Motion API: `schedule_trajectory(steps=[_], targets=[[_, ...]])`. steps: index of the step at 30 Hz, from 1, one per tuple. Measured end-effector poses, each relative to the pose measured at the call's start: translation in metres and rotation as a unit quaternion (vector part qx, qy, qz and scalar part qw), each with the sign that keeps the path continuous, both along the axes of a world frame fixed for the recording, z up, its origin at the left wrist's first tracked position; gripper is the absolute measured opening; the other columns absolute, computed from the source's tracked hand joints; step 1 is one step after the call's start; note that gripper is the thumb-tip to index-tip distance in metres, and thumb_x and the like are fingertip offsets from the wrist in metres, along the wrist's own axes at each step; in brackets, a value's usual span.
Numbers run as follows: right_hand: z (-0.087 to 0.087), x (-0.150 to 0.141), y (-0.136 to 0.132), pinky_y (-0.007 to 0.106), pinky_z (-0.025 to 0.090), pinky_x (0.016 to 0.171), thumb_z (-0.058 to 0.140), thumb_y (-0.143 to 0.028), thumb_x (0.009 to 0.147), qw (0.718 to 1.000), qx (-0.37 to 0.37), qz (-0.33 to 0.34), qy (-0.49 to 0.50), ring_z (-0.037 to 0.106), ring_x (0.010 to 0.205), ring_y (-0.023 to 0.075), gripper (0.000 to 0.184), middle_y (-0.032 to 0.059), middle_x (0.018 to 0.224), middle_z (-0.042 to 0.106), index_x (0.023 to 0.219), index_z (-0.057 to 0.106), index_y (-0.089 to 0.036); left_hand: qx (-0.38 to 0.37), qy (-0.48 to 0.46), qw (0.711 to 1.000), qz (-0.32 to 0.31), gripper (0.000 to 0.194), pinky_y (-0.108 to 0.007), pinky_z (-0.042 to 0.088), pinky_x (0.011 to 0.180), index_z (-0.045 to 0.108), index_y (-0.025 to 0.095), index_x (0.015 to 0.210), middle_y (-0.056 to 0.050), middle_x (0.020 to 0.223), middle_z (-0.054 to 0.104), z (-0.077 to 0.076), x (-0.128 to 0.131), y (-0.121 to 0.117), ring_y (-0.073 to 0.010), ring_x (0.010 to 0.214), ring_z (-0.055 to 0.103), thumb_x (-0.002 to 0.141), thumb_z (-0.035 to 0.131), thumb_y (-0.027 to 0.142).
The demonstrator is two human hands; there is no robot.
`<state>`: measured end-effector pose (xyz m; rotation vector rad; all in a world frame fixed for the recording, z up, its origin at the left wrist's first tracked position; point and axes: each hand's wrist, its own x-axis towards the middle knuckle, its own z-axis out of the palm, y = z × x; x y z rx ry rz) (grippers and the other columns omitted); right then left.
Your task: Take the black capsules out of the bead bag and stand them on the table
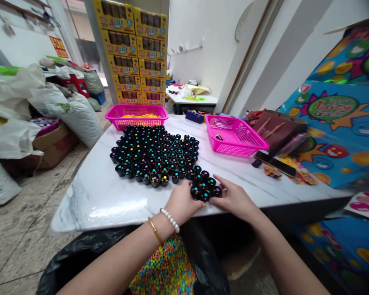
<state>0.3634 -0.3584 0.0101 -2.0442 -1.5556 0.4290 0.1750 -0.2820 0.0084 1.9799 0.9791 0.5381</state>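
Many small black cups [153, 155] with coloured candy balls in them stand packed together on the marble-look table [95, 196]. At the near right of this mass is a smaller cluster of black cups [204, 186]. My left hand [184, 198], with a pearl bracelet and a gold bangle at the wrist, curves round the cluster's left side. On the other side, my right hand [233, 198] presses against the cups with thumb and fingers. Between them the two hands squeeze the cluster together near the table's front edge. Some fingertips are hidden behind the cups.
Below the table edge, a black bag [89, 254] holds many coloured candy balls [166, 268]. A pink basket [238, 137] with one small black piece stands right; another pink basket [135, 119] with yellow pieces stands behind the cups. A phone [275, 164] lies at the right.
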Motion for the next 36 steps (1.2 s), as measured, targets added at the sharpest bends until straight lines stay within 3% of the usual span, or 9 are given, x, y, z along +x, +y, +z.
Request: schedule_trajectory(steps=[3, 9, 12, 14, 16, 18, 22, 28, 36], targets=[[-0.004, 0.006, 0.005, 0.026, 0.047, 0.06, 0.071, -0.034, 0.066, 1.0, 0.005, -0.008, 0.007, 0.059, 0.065, 0.0146, 0.078, 0.0013, 0.084, 0.063, 0.138, 0.046, -0.016, 0.001, 0.0, 1.0, 0.002, 0.053, -0.034, 0.051, 0.065, 0.06, 0.012, 0.104, -0.013, 0.087, 0.072, -0.001, 0.012, 0.002, -0.0283, 0.083, 0.068, 0.061, 0.08, 0.035], [-0.011, 0.014, 0.005, 0.027, 0.05, 0.066, 0.07, -0.036, 0.069, 0.99, 0.04, -0.064, 0.119, 0.063, 0.065, 0.0131, 0.088, 0.0047, 0.101, 0.063, 0.145, 0.031, -0.016, 0.013, 0.021, 0.999, 0.021, 0.042, -0.037, 0.053, 0.069, 0.061, 0.014, 0.098, -0.015, 0.088, 0.072, 0.0, 0.031, 0.007, -0.0304, 0.086, 0.069, 0.068, 0.076, 0.039], [-0.014, 0.009, -0.006, 0.03, 0.052, 0.067, 0.071, -0.041, 0.068, 0.989, 0.066, -0.105, 0.083, 0.064, 0.068, 0.0154, 0.091, 0.0089, 0.109, 0.062, 0.145, 0.031, -0.015, 0.021, 0.025, 0.999, 0.021, 0.043, -0.036, 0.053, 0.068, 0.061, 0.013, 0.102, -0.014, 0.084, 0.073, 0.0, 0.028, 0.006, -0.0291, 0.084, 0.069, 0.07, 0.074, 0.039], [-0.02, 0.0, -0.015, 0.037, 0.053, 0.075, 0.071, -0.047, 0.068, 0.988, 0.089, -0.124, 0.02, 0.066, 0.083, 0.0224, 0.095, 0.0129, 0.115, 0.061, 0.145, 0.029, -0.014, 0.026, 0.027, 0.999, 0.017, 0.046, -0.035, 0.053, 0.069, 0.061, 0.012, 0.107, -0.011, 0.079, 0.073, -0.001, 0.022, 0.005, -0.0275, 0.082, 0.07, 0.072, 0.071, 0.04], [-0.031, -0.01, -0.022, 0.048, 0.048, 0.091, 0.07, -0.055, 0.068, 0.983, 0.11, -0.127, -0.071, 0.059, 0.108, 0.0316, 0.099, 0.0183, 0.124, 0.058, 0.146, 0.027, -0.011, 0.035, 0.035, 0.999, 0.01, 0.043, -0.034, 0.053, 0.07, 0.062, 0.012, 0.107, -0.008, 0.074, 0.073, -0.002, 0.017, 0.004, -0.026, 0.08, 0.07, 0.074, 0.068, 0.04], [-0.042, -0.018, -0.024, 0.058, 0.033, 0.103, 0.064, -0.062, 0.072, 0.975, 0.113, -0.116, -0.154, 0.045, 0.126, 0.038, 0.1, 0.0241, 0.134, 0.051, 0.146, 0.024, -0.007, 0.051, 0.05, 0.997, 0.004, 0.034, -0.033, 0.052, 0.072, 0.066, 0.014, 0.102, -0.009, 0.076, 0.074, -0.001, 0.015, 0.003, -0.0253, 0.081, 0.07, 0.077, 0.065, 0.036], [-0.056, -0.022, -0.014, 0.065, 0.017, 0.108, 0.053, -0.072, 0.076, 0.97, 0.075, -0.1, -0.208, 0.026, 0.139, 0.0408, 0.102, 0.0277, 0.143, 0.039, 0.146, 0.021, -0.005, 0.104, 0.099, 0.99, 0.009, 0.024, -0.037, 0.051, 0.074, 0.071, 0.014, 0.09, -0.016, 0.083, 0.074, 0.005, 0.015, 0.001, -0.0293, 0.085, 0.069, 0.081, 0.057, 0.031], [-0.047, -0.014, 0.004, 0.062, 0.011, 0.111, 0.048, -0.073, 0.077, 0.972, 0.02, -0.113, -0.206, 0.021, 0.141, 0.0399, 0.102, 0.0251, 0.147, 0.034, 0.146, 0.023, -0.003, 0.155, 0.136, 0.979, 0.0, 0.025, -0.04, 0.051, 0.066, 0.071, 0.014, 0.078, -0.018, 0.077, 0.072, 0.012, 0.024, 0.0, -0.0325, 0.076, 0.07, 0.084, 0.049, 0.024], [-0.037, 0.005, 0.031, 0.062, 0.011, 0.111, 0.048, -0.073, 0.077, 0.974, 0.0, -0.093, -0.205, 0.017, 0.142, 0.0395, 0.1, 0.0209, 0.15, 0.031, 0.148, 0.019, -0.01, 0.152, 0.116, 0.981, -0.01, 0.028, -0.037, 0.05, 0.072, 0.069, 0.016, 0.091, -0.015, 0.082, 0.073, 0.003, 0.023, 0.003, -0.0286, 0.081, 0.069, 0.088, 0.048, 0.035]])
